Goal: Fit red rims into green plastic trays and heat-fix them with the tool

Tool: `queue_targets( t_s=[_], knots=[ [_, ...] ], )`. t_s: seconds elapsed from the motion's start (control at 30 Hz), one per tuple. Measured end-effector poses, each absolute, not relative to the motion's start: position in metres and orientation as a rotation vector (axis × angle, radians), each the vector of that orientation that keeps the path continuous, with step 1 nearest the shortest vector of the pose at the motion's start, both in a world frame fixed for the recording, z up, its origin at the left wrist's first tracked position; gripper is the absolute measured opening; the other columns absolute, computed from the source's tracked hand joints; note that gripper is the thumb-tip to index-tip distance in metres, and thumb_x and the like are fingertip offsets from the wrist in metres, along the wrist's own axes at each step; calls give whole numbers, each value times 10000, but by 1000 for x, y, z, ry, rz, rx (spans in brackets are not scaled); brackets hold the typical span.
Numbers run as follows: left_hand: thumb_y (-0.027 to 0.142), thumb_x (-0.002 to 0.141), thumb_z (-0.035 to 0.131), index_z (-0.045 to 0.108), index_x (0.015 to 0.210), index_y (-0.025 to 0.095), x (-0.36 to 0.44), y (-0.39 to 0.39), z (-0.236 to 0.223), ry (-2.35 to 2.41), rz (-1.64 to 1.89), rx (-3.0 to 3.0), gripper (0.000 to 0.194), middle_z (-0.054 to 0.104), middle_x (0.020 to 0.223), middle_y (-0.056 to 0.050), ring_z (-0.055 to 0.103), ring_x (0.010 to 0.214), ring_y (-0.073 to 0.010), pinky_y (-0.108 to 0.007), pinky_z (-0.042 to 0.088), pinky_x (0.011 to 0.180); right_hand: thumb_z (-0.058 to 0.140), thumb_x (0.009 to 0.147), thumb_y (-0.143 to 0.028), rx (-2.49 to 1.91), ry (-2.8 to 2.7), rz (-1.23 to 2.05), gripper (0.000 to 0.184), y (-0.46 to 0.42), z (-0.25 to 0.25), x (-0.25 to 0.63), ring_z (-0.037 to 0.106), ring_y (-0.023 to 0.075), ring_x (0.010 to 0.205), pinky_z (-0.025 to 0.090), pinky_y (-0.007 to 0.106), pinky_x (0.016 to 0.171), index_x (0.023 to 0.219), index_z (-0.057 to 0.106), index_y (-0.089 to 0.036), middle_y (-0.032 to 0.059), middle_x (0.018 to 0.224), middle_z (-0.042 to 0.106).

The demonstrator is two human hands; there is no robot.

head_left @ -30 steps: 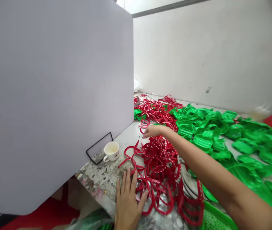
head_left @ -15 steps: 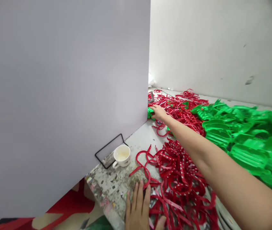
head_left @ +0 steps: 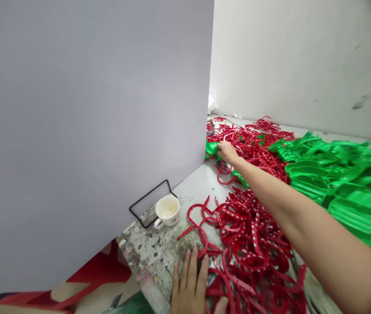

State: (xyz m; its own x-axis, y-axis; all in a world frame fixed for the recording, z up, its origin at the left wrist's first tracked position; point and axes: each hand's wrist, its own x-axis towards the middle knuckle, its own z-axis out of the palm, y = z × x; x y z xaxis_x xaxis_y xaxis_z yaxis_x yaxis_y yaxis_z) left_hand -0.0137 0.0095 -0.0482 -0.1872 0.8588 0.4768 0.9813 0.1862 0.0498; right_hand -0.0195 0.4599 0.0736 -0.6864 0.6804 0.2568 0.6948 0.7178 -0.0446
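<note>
My right hand point(head_left: 227, 151) stretches far across the table. Its fingers are closed at the edge of a shiny green plastic piece point(head_left: 211, 147), part of which is hidden behind the grey panel. Below and around that hand lie red strips with white dots point(head_left: 254, 231), curved and tangled in a heap. My left hand point(head_left: 190, 279) rests flat near the table's front edge, fingers stretched out, beside the red strips and holding nothing.
A tall grey panel point(head_left: 107, 131) blocks the left side. A white cup point(head_left: 167, 210) holding some pale liquid stands by a black wire frame point(head_left: 149, 205). Many green plastic pieces point(head_left: 345, 183) are piled at the right, before a white wall point(head_left: 297, 65). The paint-stained table point(head_left: 159, 248) ends at the lower left.
My right hand's fingers have closed on the green piece, which now shows more beside the panel. The view has shifted slightly. My left hand stays in place on the table.
</note>
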Motion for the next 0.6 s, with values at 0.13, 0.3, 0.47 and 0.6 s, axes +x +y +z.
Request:
queue_targets(
  t_s=[0.13,0.3,0.47,0.6],
  knots=[
    [407,740,527,423,1352,226,-10,11,-38,-2082,-521,-1726,646,457,1404,-69,380,1301,-243,-451,198,1081,532,896,-322,-1129,-2637,-111,281,452,87,15,571,189,1002,496,398,854,1107,559,-139,81,1130,569],
    [449,805,495,423,1354,180,-15,8,-15,-1979,-353,-1778,615,466,1393,-97,403,1283,-250,-434,273,1012,531,897,-316,-1148,-2767,-70,273,438,106,60,564,193,1021,489,406,870,1102,562,-138,82,1146,564],
    [458,813,492,438,1343,173,-16,7,-13,-1958,-363,-1768,605,484,1375,-108,427,1265,-254,-432,291,993,559,880,-324,-1303,-3097,112,233,419,133,94,595,171,928,516,332,787,1034,595,-152,54,1049,600],
    [451,797,508,438,1344,194,-16,8,-24,-1983,-409,-1764,609,478,1384,-95,429,1266,-246,-423,277,1016,560,882,-328,-1414,-3335,403,235,403,174,110,614,127,776,533,279,675,991,601,-124,36,925,624]
  ],
)
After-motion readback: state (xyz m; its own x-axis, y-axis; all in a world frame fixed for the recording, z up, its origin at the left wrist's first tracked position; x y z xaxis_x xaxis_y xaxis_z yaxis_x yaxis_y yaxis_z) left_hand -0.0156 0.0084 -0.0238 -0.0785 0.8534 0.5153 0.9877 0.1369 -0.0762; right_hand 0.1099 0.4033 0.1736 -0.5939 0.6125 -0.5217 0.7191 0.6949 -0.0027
